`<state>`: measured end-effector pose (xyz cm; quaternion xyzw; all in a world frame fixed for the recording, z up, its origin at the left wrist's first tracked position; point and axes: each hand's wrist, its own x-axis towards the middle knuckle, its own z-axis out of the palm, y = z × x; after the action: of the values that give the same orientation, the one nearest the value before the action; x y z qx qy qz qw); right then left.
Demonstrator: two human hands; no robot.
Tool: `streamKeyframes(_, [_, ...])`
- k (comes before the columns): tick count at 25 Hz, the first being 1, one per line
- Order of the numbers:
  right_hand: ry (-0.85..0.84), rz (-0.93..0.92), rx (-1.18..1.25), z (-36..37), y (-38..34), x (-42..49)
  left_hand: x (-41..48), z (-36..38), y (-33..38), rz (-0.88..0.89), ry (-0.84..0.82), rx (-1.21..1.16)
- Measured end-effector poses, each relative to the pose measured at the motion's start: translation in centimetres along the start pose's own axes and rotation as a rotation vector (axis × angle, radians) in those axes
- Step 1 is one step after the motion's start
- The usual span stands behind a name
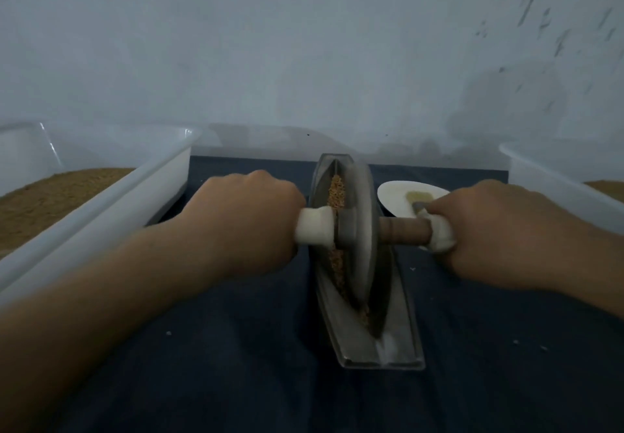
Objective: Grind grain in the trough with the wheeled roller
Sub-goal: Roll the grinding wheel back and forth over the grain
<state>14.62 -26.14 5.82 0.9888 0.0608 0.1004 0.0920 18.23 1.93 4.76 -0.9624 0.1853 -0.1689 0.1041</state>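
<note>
Head view: the left hand [246, 206] has its grip closed round one white-wrapped end of the axle, and the right hand [499, 226] grips the other wrapped end. The wheeled roller [358, 230] stands on edge mid-length in the metal trough [398, 331], with grain [336, 189] in the groove beside it and open groove ahead and behind. The trough lies on the dark-clothed bench [236, 348]. The left tub [101, 203] crowds the forearm. The right tub [557, 176] is cut off by the frame. A plate [395, 196] is half hidden behind the right hand, its contents blurred.
</note>
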Motion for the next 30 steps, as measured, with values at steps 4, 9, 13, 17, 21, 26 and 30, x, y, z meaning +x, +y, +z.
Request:
streamKeyframes(4, [0.210,0.047,0.008,3.5,-0.5,6.5,6.4,2.1,-0.1,-0.050,0.138,0.094])
streamKeyframes(9, [0.413,0.125,0.040,5.6,0.1,11.3,9.9,3.3,-0.8,-0.094,0.257,0.125])
streamKeyframes(13, [0.399,0.043,0.000,3.5,-0.9,6.7,5.2,2.5,0.3,-0.077,0.215,0.033])
streamKeyframes(17, [0.269,0.004,-0.037,1.3,-0.8,0.0,-0.4,0.2,0.4,0.010,0.114,0.018])
streamKeyframes(21, [0.102,-0.006,0.010,1.0,0.2,0.0,0.5,0.0,-0.1,0.031,0.003,-0.024])
streamKeyframes(26, [0.321,0.065,0.004,4.9,-0.1,8.5,7.8,2.7,-0.4,-0.042,0.172,0.069])
streamKeyframes(30, [0.486,0.085,0.027,6.8,0.4,10.9,9.3,3.6,-0.5,-0.067,0.300,0.137])
